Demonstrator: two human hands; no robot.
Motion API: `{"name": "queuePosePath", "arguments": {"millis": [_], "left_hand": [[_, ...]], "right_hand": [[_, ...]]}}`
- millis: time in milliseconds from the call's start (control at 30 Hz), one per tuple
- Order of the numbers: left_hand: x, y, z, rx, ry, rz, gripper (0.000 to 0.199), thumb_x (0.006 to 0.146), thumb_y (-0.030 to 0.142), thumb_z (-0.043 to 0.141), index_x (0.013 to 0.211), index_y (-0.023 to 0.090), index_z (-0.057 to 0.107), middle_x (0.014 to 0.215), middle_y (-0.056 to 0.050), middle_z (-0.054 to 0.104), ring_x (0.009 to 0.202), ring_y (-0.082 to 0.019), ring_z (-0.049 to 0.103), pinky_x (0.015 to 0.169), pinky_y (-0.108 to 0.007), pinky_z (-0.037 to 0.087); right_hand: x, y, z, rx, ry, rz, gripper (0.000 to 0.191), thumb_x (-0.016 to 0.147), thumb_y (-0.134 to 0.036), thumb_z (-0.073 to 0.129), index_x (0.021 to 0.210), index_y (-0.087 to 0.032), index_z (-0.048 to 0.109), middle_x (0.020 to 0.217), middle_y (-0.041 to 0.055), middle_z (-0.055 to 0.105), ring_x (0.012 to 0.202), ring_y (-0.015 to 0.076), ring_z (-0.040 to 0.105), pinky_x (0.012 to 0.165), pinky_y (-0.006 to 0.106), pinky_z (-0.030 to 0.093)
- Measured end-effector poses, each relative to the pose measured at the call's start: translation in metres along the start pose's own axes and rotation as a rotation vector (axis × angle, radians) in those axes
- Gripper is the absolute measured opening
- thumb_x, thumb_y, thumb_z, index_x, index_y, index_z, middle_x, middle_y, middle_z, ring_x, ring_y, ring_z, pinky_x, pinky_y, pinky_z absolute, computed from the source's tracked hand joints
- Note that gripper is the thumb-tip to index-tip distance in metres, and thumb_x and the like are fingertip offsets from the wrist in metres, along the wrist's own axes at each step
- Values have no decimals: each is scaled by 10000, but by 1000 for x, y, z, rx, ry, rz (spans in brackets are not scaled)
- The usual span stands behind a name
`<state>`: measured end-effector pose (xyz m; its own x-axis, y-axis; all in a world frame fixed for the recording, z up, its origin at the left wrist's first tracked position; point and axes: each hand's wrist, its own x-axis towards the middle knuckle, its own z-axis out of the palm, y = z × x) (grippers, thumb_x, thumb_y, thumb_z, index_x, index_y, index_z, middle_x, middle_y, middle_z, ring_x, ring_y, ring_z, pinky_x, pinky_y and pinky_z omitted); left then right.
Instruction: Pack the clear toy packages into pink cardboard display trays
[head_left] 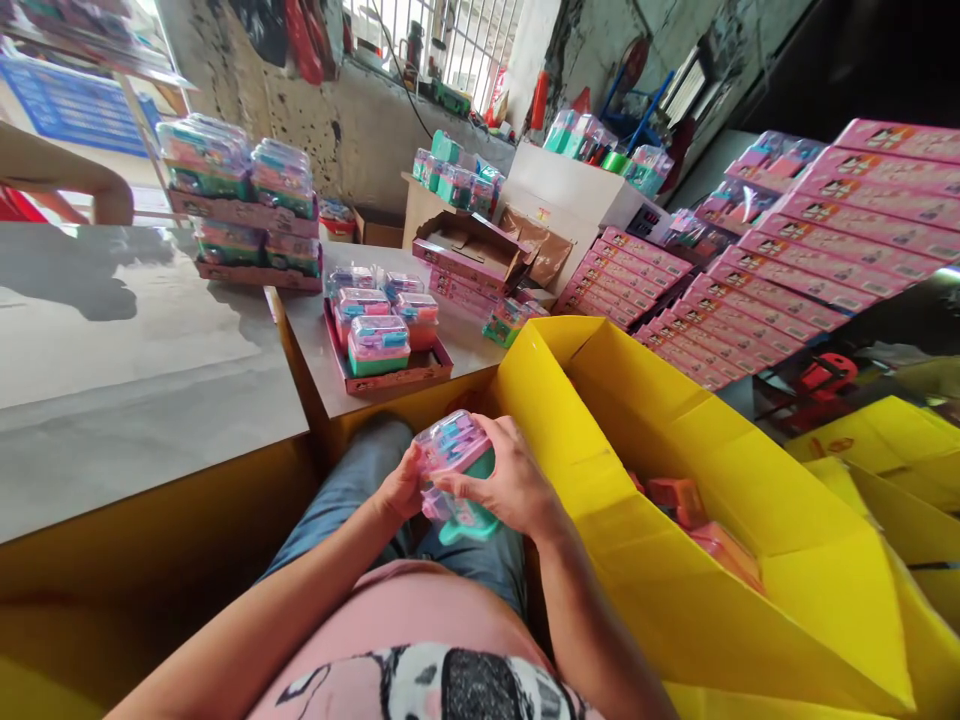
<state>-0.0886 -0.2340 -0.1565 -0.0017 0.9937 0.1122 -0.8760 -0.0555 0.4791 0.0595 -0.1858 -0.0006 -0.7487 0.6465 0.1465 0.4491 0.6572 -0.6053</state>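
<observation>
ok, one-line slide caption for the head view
Left hand and right hand hold a clear-topped plastic case above the lap, beside a yellow bin.

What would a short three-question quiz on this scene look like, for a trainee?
1. Multiple choice: the left hand and right hand are holding: A) a red bag; B) a pink-and-green plastic box; C) a blue basket.
2. True or false: the yellow carton is open at the top.
3. In the picture, does the pink tray stand left or right of that carton?
Key: 1. B; 2. True; 3. Left.
</observation>
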Motion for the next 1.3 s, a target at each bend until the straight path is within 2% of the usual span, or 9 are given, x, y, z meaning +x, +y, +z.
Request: {"name": "queuePosePath", "arguments": {"millis": [167, 333, 533, 833, 1000, 1100, 1300], "left_hand": [[-7, 7, 7, -161, 38, -58, 911, 700, 750, 726, 1341, 117, 590, 1193, -173, 704, 1219, -376, 611, 1082, -519, 470], [-9, 4, 4, -240, 20, -77, 784, 704, 715, 750, 1190, 103, 676, 1108, -155, 732, 1209, -373, 618, 1092, -497, 469], [-9, 3, 0, -152, 21, -95, 829, 675, 751, 745, 1179, 96, 670, 1128, -171, 718, 1190, -375, 623, 1074, -492, 479], [-7, 5, 11, 98, 68, -60, 935, 647, 902, 604, 1158, 120, 642, 1116, -154, 714, 1242, -435, 564, 1041, -541, 459], [-9, 0, 6, 144, 65, -95, 904, 647, 860, 649, 1140, 103, 645, 1115, -163, 709, 1203, -438, 583, 1009, -520, 471], [-10, -4, 1, 130, 92, -130, 855, 690, 835, 629, 1115, 94, 657, 1077, -155, 721, 1164, -424, 610, 999, -507, 480], [-10, -17, 0, 18, 121, -178, 769, 726, 769, 663, 1095, 94, 681, 955, -155, 748, 1085, -362, 671, 1010, -480, 492]], "right_hand": [[-8, -10, 5, 103, -3, 3, 686, 759, -508, 803, 1329, -218, 556, 1174, 65, 540, 1103, 235, 578, 1027, 412, 486], [-9, -15, 10, 77, 29, 16, 639, 762, -507, 805, 1279, -215, 567, 1150, 65, 552, 1061, 234, 585, 985, 415, 505], [-8, -15, 12, 86, 52, 39, 570, 783, -547, 775, 1205, -214, 586, 1122, 58, 570, 1015, 223, 603, 943, 402, 520], [-9, -10, 17, 51, 49, 80, 585, 766, -568, 766, 1190, -217, 569, 1130, 74, 569, 1035, 251, 608, 955, 432, 520], [-8, -6, 22, 51, 71, 100, 659, 800, -547, 723, 1306, -184, 506, 1212, 115, 546, 1112, 280, 590, 1001, 456, 504], [-6, -4, 23, 36, 76, 95, 540, 862, -523, 639, 1273, -189, 535, 1179, 108, 556, 1069, 271, 605, 990, 451, 507], [-4, -1, 21, -29, 66, 168, 384, 850, -509, 611, 1075, -202, 567, 1066, 83, 558, 974, 254, 605, 961, 451, 500]]}}
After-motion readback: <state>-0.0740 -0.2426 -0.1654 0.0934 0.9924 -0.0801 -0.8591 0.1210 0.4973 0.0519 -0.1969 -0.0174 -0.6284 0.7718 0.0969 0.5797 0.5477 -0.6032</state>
